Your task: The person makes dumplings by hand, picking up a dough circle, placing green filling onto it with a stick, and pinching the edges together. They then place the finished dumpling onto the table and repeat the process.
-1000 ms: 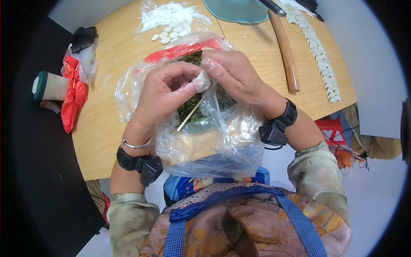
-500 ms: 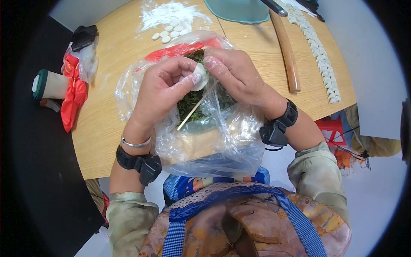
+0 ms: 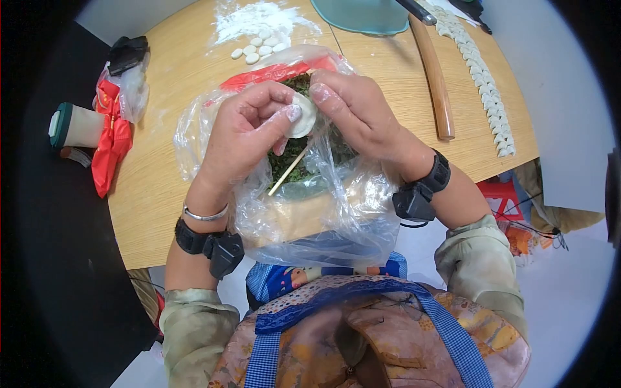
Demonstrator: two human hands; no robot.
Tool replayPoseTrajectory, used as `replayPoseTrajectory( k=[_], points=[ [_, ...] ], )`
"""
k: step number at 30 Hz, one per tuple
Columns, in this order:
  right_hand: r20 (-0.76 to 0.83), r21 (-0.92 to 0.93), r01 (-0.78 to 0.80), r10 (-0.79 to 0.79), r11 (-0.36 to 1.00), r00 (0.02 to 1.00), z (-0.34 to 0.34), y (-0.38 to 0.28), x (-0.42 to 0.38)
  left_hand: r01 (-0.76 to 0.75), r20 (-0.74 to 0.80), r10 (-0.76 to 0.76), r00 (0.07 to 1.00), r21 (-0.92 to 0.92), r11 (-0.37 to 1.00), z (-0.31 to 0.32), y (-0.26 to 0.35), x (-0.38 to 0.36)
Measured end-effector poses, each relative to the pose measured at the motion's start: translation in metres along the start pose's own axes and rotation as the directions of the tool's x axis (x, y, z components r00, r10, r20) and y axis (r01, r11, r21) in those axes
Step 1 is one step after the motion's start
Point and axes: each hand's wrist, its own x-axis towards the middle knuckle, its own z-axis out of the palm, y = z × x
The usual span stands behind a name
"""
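My left hand (image 3: 249,126) pinches a round white dough wrapper (image 3: 301,116) between thumb and fingers, its face tilted toward me. Close to the wrapper's right edge is my right hand (image 3: 356,113), fingers curled in and thumb pressed along them; what they grip, if anything, is hidden. Under both hands lies chopped dark-green filling (image 3: 291,169) inside a clear plastic bag (image 3: 259,220). A thin wooden stick (image 3: 288,171) slants out of the filling, its upper end hidden.
Small dough rounds (image 3: 259,48) lie by scattered flour (image 3: 252,22) at the back. A wooden rod (image 3: 432,77) and a long row of shaped dough pieces (image 3: 482,81) are at right. A teal bowl (image 3: 362,19) stands behind; a red bag (image 3: 113,149) and a cup (image 3: 81,127) are at left.
The wrapper has turned in my left hand, and more of its round face shows. My left fingers have shifted slightly; my right hand is nearly still.
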Motion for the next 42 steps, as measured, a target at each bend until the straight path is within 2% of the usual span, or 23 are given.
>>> replayPoseTrajectory(
  k=[2,9,11,15,18,20,24,27,33,35,42],
  points=[
    [-0.044,-0.006,0.044,-0.044,0.999,0.998,0.0016,0.0010,0.0013,0.002,-0.002,-0.002,1.000,-0.016,1.000,0.0002,0.0003,0.0002],
    [-0.047,-0.065,0.093,-0.096,0.994,0.994,0.0055,0.0013,0.0023,-0.005,0.030,0.006,1.000,-0.012,1.000,-0.0017,-0.0010,0.0018],
    [-0.004,-0.045,0.052,-0.052,0.998,0.999,0.0022,-0.0004,0.0014,-0.104,0.012,0.103,0.995,0.092,0.990,-0.0001,-0.0047,0.0036],
    [-0.008,-0.045,0.032,-0.032,0.998,0.999,0.0014,0.0013,0.0018,-0.093,-0.020,0.095,0.995,0.075,0.993,-0.0038,-0.0055,0.0039],
    [-0.029,-0.043,0.057,-0.058,0.997,0.998,0.0035,0.0011,0.0025,-0.060,-0.032,0.060,0.998,-0.003,0.998,-0.0020,0.0002,0.0027],
    [-0.016,-0.078,0.059,-0.061,0.995,0.998,0.0043,0.0015,0.0022,0.005,-0.002,-0.005,1.000,0.012,1.000,-0.0045,0.0022,0.0015],
    [-0.002,-0.098,0.092,-0.093,0.991,0.996,0.0036,0.0018,0.0024,-0.002,-0.020,0.001,1.000,-0.022,1.000,0.0001,0.0004,0.0018],
    [0.015,-0.070,0.009,-0.008,0.997,1.000,0.0006,0.0001,0.0014,-0.005,-0.011,0.005,1.000,-0.001,1.000,-0.0010,-0.0006,0.0028],
    [-0.045,-0.053,0.054,-0.056,0.997,0.997,0.0042,0.0016,0.0026,-0.055,-0.052,0.052,0.997,-0.047,0.997,-0.0005,-0.0017,0.0042],
    [-0.064,-0.102,0.100,-0.107,0.990,0.992,0.0059,0.0024,0.0035,-0.030,-0.020,0.030,0.999,-0.008,1.000,0.0007,0.0011,0.0039],
    [-0.020,-0.021,-0.004,0.003,1.000,1.000,0.0001,0.0004,0.0012,-0.047,-0.016,0.047,0.999,-0.042,0.998,-0.0015,-0.0016,0.0046]
  ],
)
